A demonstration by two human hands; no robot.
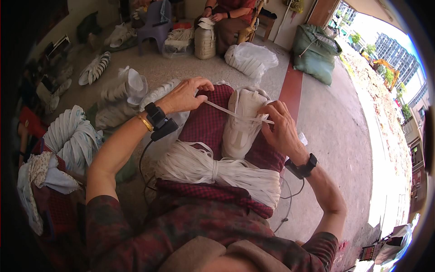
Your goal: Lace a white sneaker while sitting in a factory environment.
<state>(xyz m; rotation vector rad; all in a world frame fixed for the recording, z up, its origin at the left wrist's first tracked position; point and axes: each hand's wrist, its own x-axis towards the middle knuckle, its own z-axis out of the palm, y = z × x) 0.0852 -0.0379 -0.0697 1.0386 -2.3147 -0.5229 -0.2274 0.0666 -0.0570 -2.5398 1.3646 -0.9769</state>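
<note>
A white shoe (239,141) rests on my lap over a dark red checked cloth (206,119), its toe pointing toward me. Across its upper runs a flat white shoelace (224,110), stretched between my two hands. My left hand (189,94) pinches the lace at the shoe's left, beyond its edge. Close against the right side of the shoe, my right hand (282,129) has its fingers closed on the other part of the lace. Nearer my body lies a thick bundle of white laces (244,179), tied round its middle.
Stacks of white shoes (74,136) sit at left, beside a patterned cloth (38,181). Ahead, another person (233,18) handles a stack of shoe pieces near a purple chair (155,27). A large green sack (316,54) stands far right. Cables hang from both my wrist devices.
</note>
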